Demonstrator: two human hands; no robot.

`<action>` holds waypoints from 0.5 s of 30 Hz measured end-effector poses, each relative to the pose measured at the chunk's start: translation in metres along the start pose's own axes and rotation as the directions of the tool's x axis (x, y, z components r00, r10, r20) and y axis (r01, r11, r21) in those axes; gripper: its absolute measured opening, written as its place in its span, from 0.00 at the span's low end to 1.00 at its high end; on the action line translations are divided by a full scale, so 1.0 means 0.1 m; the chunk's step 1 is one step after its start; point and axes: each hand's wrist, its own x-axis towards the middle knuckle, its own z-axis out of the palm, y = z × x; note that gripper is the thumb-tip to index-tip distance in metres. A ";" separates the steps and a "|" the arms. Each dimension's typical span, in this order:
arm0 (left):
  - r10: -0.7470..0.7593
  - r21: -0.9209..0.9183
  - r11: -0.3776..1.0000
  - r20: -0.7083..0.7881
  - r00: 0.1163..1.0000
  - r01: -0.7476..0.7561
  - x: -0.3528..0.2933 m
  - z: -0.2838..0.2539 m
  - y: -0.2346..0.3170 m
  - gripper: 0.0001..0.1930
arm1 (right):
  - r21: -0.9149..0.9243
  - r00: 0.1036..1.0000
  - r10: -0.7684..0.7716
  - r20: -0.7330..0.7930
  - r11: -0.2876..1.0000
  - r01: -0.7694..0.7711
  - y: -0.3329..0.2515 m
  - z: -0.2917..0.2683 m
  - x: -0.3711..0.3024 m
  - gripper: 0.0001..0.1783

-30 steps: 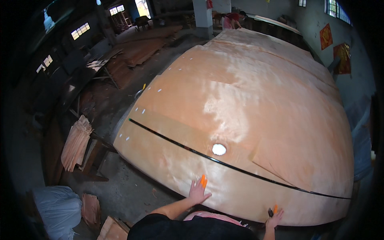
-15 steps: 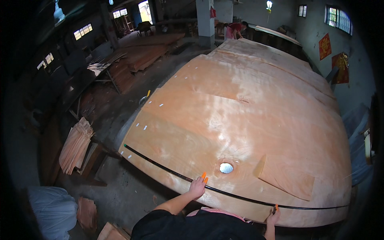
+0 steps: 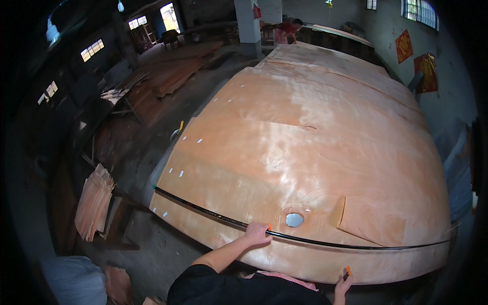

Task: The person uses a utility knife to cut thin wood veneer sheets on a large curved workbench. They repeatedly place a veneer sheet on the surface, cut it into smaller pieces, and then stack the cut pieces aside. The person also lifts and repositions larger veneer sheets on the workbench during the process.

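Wooden surface: A broad, pale orange-brown sheeted surface [image 3: 305, 157] fills the view from 12 o'clock round to 5, its rounded near edge in front of the wearer at 6.
Co-worker: At the far end, near 1 o'clock, a person in red [image 3: 287, 32] bends over the far edge.
Black rod: A long, slim black rod [image 3: 284, 235] lies across the near part of the surface, from 8 o'clock to 4.
Stacked sheets: Between 8 and 9 o'clock, off the surface, stands a bundle of thin wood sheets [image 3: 95, 201].
Loose piece: At 4 o'clock, just beyond the rod, a thin wood piece [image 3: 373, 223] lies on the surface, its left edge seemingly lifted.
Left hand: At 6 o'clock, the left hand [image 3: 258, 233] closes narrowly over the rod.
Right hand: At 5 o'clock, by the near edge and apart from the rod, the right hand [image 3: 343, 284] curls around a small dark object [image 3: 346, 276].
Pale disc: At 5 o'clock, beyond the rod; hole or patch, I cannot tell [image 3: 294, 220].
White strips: Small strips [image 3: 181, 174] dot the left side, 8 to 12 o'clock.
Work so far: The surface looks largely covered and the strips are on; the loose piece seems unsettled. How much remains is unclear.
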 end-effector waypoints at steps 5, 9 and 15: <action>0.075 0.014 0.997 -0.111 0.991 -0.074 0.48 -0.16 -0.19 0.11 | 0.006 0.998 -0.062 0.016 0.998 0.062 0.11 0.19 0.23 0.20; 0.099 0.003 0.995 -0.219 0.971 -0.100 0.78 -0.22 -0.21 0.10 | -0.001 0.998 -0.005 0.070 1.000 0.005 -0.10 0.20 0.66 0.18; 0.118 0.021 0.993 -0.295 0.948 -0.117 1.45 -0.16 -0.13 0.08 | -0.179 0.998 -0.048 0.026 0.983 0.052 0.16 0.16 1.26 0.18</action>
